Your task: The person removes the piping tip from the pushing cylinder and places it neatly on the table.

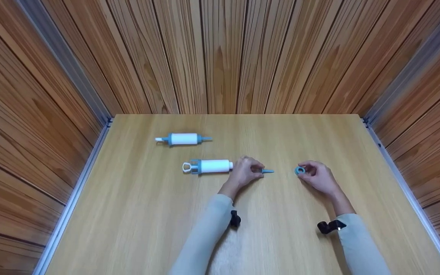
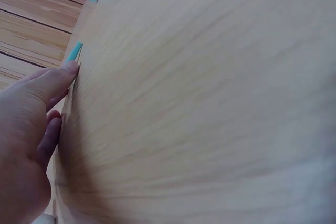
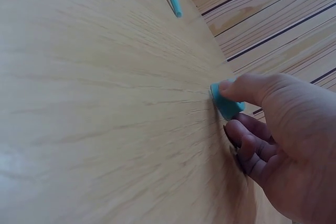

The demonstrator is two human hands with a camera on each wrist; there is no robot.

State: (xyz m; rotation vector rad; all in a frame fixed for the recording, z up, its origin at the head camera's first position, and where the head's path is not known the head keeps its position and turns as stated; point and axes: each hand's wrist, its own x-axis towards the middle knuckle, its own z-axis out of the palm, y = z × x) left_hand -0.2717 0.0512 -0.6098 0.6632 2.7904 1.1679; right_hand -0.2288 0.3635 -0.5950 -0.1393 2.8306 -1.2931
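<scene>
My left hand [image 1: 245,172] pinches a tapered blue nozzle [image 1: 268,171] close to the table; in the right wrist view its narrow tip points away from the fingers. Further right, my right hand [image 1: 319,177] holds a blue ring-shaped cap [image 1: 296,170] between thumb and fingers, and the right wrist view shows the side of this cap [image 3: 227,107]. A gap of bare wood separates the two pieces. Just left of my left hand lies a white cylinder [image 1: 215,166] with a blue collar and a white loop handle at its left end.
Behind the cylinder, a syringe-like piece [image 1: 184,138] with a white barrel and a blue nozzle lies on the wooden table [image 1: 147,229]. Wood-panelled walls [image 1: 220,57] and metal edge rails [image 1: 71,202] enclose the table at the back and sides.
</scene>
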